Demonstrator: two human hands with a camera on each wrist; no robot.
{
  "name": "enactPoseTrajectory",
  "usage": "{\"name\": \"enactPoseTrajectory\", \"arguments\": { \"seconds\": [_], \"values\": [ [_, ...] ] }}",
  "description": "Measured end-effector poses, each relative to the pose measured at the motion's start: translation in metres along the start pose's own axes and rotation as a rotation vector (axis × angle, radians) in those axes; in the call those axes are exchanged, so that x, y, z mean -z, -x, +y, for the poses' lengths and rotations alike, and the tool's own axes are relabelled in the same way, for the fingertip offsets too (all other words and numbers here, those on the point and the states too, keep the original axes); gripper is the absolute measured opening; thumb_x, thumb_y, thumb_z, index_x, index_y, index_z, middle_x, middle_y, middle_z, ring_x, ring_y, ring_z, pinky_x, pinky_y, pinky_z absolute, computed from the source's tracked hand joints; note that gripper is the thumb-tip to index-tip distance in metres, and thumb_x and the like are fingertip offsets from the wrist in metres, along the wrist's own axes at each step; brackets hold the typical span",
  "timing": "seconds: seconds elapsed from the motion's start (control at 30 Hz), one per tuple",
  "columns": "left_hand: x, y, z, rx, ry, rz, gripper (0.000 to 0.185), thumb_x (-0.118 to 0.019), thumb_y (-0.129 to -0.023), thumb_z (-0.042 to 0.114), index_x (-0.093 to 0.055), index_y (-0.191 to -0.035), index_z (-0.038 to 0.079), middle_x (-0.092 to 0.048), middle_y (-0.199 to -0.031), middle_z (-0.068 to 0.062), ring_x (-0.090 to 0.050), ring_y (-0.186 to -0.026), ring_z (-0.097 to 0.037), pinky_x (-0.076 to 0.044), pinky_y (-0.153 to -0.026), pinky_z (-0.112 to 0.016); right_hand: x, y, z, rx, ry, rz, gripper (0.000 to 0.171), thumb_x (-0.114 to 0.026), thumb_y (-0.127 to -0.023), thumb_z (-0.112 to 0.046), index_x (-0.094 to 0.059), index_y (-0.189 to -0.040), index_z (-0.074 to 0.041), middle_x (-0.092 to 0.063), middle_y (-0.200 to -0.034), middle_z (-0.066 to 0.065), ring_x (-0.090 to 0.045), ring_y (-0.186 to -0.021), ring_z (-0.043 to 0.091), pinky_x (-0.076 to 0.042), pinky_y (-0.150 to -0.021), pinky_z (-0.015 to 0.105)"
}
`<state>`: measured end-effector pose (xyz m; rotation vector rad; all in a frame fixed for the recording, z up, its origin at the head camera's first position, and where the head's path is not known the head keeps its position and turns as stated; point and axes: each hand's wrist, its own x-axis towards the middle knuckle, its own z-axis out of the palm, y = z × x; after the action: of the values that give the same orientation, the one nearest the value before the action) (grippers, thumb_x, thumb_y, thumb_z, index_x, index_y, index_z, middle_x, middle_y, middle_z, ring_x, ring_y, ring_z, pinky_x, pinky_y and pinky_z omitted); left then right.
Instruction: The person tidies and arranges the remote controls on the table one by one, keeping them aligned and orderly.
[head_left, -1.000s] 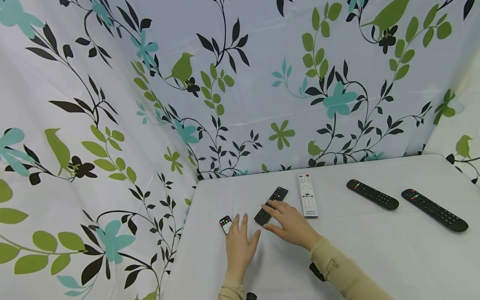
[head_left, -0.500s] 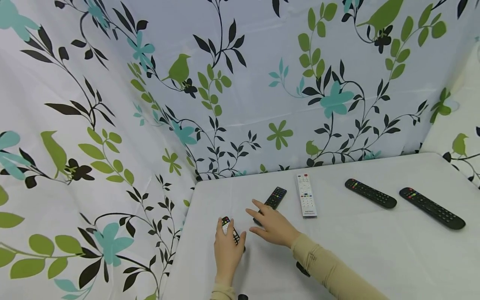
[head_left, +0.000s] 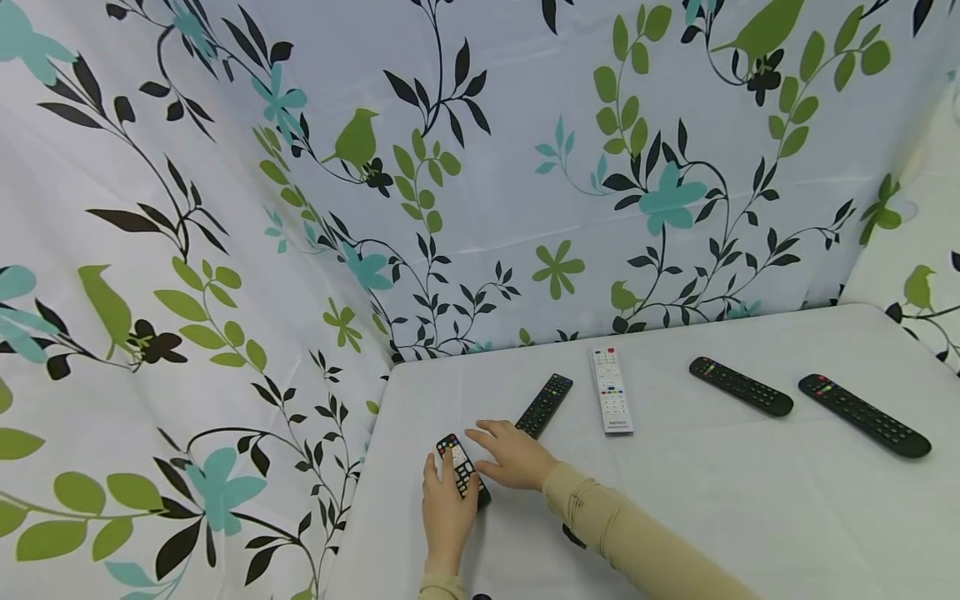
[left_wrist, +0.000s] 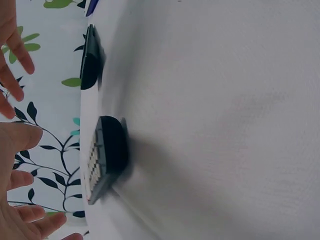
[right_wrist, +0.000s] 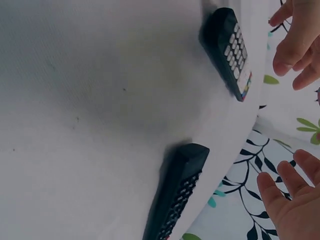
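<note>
- Head view:
  - Showed a small remote [head_left: 462,469] lying flat near the left edge of the table [head_left: 750,508], coloured keys at its far end.
  - Found the left hand [head_left: 446,517] against the remote's near left side, fingers straight and loose, curled round nothing.
  - Found the right hand [head_left: 510,457] just right of it, fingers spread and relaxed, tips above or touching its far end; could not tell which.
  - Left four others untouched: a black remote [head_left: 545,404] just beyond the right hand, a white remote [head_left: 612,390] further right, and two long remotes [head_left: 741,387] [head_left: 864,415] well apart at the right.
- Left wrist view:
  - Caught the small remote [left_wrist: 105,157] flat on the cloth, with the left hand's fingers [left_wrist: 20,195] extended beside it, a gap showing between.
  - Caught the right hand's fingertips [left_wrist: 10,45] further off, near the black remote [left_wrist: 90,62].
- Right wrist view:
  - Put the small remote [right_wrist: 227,50] and the black remote [right_wrist: 175,200] side by side, not touching, with open fingers [right_wrist: 290,200] hovering clear.
- Judgement:
  - Looked like a two-handed reach for the small remote, with no hold yet made.
  - Would call for fingers curling under its long edges without nudging the black remote.
</note>
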<state>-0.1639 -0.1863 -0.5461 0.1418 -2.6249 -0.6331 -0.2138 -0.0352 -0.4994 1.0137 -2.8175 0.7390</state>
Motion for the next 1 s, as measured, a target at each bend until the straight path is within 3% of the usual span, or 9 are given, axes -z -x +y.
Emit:
{"name": "enactPoseTrajectory", "arguments": {
  "seconds": [0.17,0.37,0.47,0.57,0.7,0.83,1.0],
  "values": [
    [-0.005,0.000,-0.013,0.075,0.015,-0.004,0.053,-0.068,-0.083,0.022,-0.053,-0.128,-0.001,-0.043,-0.128,-0.032,-0.053,-0.101,-0.040,-0.050,-0.073,-0.048,-0.018,-0.004,-0.002,-0.068,-0.089,-0.061,0.049,-0.056,-0.092,-0.030,-0.046,-0.137,-0.014,-0.050,-0.137,0.013,-0.050,-0.123,0.031,-0.044,-0.099,0.044],
    [-0.013,-0.002,-0.021,0.085,0.073,0.017,0.047,-0.063,-0.084,0.009,-0.053,-0.129,0.002,-0.044,-0.117,-0.032,-0.049,-0.098,-0.042,-0.046,-0.072,-0.051,-0.040,-0.004,0.001,-0.138,-0.185,-0.099,0.047,-0.058,-0.090,-0.023,-0.049,-0.133,-0.009,-0.057,-0.128,0.014,-0.055,-0.116,0.032,-0.045,-0.096,0.044],
    [-0.020,-0.001,-0.023,0.121,0.124,0.011,0.045,-0.059,-0.084,0.001,-0.053,-0.129,0.001,-0.044,-0.110,-0.030,-0.048,-0.094,-0.040,-0.044,-0.074,-0.049,-0.052,-0.004,0.003,-0.187,-0.226,-0.096,0.044,-0.060,-0.088,-0.020,-0.053,-0.130,-0.007,-0.061,-0.120,0.014,-0.059,-0.109,0.030,-0.047,-0.093,0.042],
    [-0.027,0.000,-0.025,0.174,0.190,-0.019,0.047,-0.053,-0.084,-0.004,-0.051,-0.131,-0.001,-0.043,-0.099,-0.023,-0.045,-0.084,-0.030,-0.041,-0.070,-0.039,-0.064,-0.005,0.005,-0.243,-0.274,-0.074,0.040,-0.058,-0.088,-0.013,-0.056,-0.127,-0.005,-0.063,-0.104,0.013,-0.061,-0.092,0.024,-0.050,-0.083,0.038],
    [-0.032,0.000,-0.027,0.239,0.253,-0.074,0.048,-0.048,-0.088,-0.004,-0.045,-0.136,-0.002,-0.042,-0.088,-0.015,-0.040,-0.073,-0.018,-0.035,-0.063,-0.027,-0.076,-0.007,0.006,-0.277,-0.350,-0.041,0.038,-0.055,-0.086,-0.005,-0.058,-0.124,-0.003,-0.057,-0.085,0.006,-0.049,-0.070,0.013,-0.045,-0.067,0.029],
    [-0.032,-0.001,-0.030,0.277,0.280,-0.125,0.047,-0.047,-0.091,0.000,-0.041,-0.137,-0.002,-0.045,-0.087,-0.014,-0.039,-0.071,-0.016,-0.034,-0.062,-0.025,-0.082,-0.007,0.006,-0.289,-0.408,-0.048,0.041,-0.055,-0.086,-0.003,-0.056,-0.127,-0.003,-0.052,-0.080,0.004,-0.043,-0.066,0.010,-0.039,-0.061,0.024],
    [-0.028,-0.003,-0.031,0.251,0.268,-0.165,0.045,-0.048,-0.091,0.001,-0.044,-0.134,-0.005,-0.048,-0.085,-0.015,-0.039,-0.069,-0.016,-0.034,-0.060,-0.026,-0.082,-0.008,0.006,-0.285,-0.439,-0.066,0.043,-0.056,-0.086,-0.002,-0.053,-0.129,-0.001,-0.052,-0.081,0.004,-0.042,-0.067,0.010,-0.039,-0.062,0.024]
  ]
}}
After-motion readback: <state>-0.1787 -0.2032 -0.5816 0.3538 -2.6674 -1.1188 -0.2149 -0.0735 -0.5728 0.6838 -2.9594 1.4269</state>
